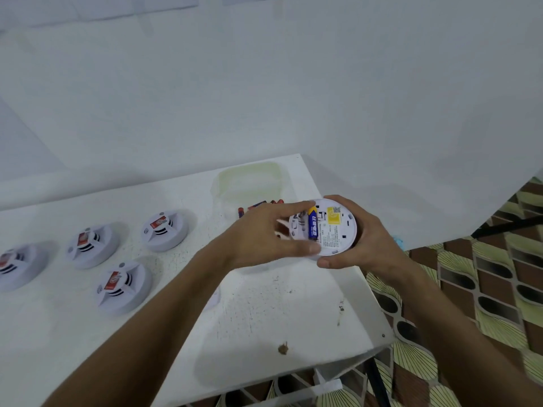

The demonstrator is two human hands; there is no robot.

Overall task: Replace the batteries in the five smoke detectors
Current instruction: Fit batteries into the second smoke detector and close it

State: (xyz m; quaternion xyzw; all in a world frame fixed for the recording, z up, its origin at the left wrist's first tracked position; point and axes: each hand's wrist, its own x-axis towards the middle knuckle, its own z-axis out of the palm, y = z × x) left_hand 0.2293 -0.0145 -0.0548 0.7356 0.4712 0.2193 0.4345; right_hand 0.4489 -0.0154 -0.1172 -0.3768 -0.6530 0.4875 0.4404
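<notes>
My right hand cups a round white smoke detector from the right, back side up, above the table's right end. A blue and yellow battery lies in its open compartment. My left hand grips that battery, forefinger at its top end and thumb at its bottom end. Several other white smoke detectors lie face up on the table to the left: one nearest, one further left, one in front. Loose red-tipped batteries lie behind my left hand.
A clear plastic container stands at the back right of the white table. Another detector sits at the left edge of view. The table's right edge drops to a patterned floor. A white wall rises behind.
</notes>
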